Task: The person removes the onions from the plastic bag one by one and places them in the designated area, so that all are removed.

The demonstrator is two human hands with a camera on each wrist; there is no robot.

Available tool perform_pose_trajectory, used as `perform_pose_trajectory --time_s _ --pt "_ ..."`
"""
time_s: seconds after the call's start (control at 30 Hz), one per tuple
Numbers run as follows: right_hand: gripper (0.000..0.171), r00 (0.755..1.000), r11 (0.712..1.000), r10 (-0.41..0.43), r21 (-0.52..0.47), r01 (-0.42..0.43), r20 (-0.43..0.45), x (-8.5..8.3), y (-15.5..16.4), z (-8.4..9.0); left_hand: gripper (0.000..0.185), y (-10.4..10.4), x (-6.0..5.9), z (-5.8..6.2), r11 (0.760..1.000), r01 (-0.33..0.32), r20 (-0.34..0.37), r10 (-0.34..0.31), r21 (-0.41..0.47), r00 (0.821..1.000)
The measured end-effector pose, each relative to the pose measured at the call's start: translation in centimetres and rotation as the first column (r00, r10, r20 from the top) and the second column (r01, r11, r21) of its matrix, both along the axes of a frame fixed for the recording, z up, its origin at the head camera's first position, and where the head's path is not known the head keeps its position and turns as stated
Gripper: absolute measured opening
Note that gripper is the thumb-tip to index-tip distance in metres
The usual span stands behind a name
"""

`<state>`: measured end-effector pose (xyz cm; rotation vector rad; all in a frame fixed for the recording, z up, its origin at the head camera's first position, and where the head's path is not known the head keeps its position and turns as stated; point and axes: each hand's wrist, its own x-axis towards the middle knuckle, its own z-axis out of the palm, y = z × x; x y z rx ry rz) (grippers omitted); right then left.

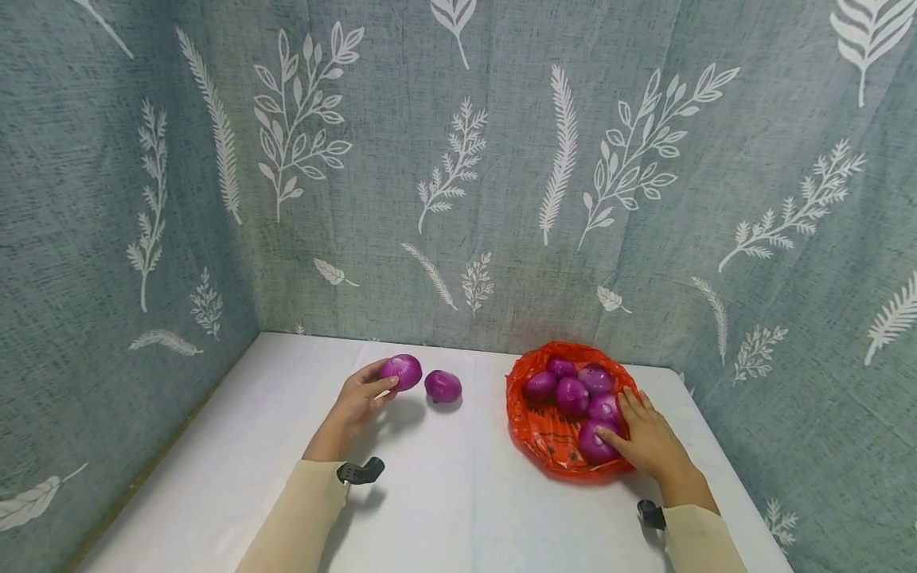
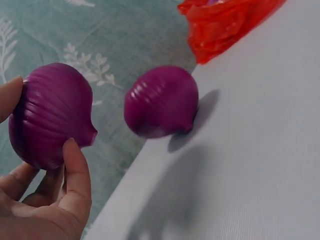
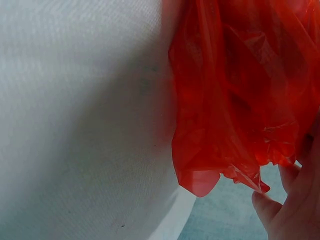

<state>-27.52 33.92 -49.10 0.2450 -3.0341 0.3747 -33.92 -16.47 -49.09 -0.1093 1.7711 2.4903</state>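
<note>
My left hand grips a purple onion between thumb and fingers, raised above the table. In the left wrist view the held onion has its neck pointing right. Just right of it, a second onion lies on the table by itself. An open red plastic bag holds several purple onions. My right hand rests over the bag's right rim, fingers extended, with the thumb at the front onion. In the right wrist view the red plastic hides the onions.
A white table carries everything, with a leaf-patterned grey-green curtain behind it and at both sides. Black wrist straps sit at the cuffs of the cream sleeves.
</note>
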Motion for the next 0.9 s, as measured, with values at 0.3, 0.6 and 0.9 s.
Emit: perform_pose_trajectory --time_s 0.3,0.6,0.9 --pt "0.103 1.0 1.0 0.006 0.005 -0.006 -0.01 0.0 0.1 -0.1 0.061 -1.0 -0.6 -1.0 0.999 -0.023 0.018 0.024 -0.034 1.0" --pt "0.102 1.0 1.0 0.01 0.007 -0.01 -0.014 0.1 0.0 0.0 0.065 -1.5 -1.2 -1.6 0.998 -0.028 0.04 0.03 -0.056 0.999" --pt "0.103 1.0 1.0 -0.012 0.0 0.012 0.008 0.1 -0.1 0.1 0.063 -0.8 -1.7 -2.3 0.992 -0.054 0.05 0.06 -0.114 0.997"
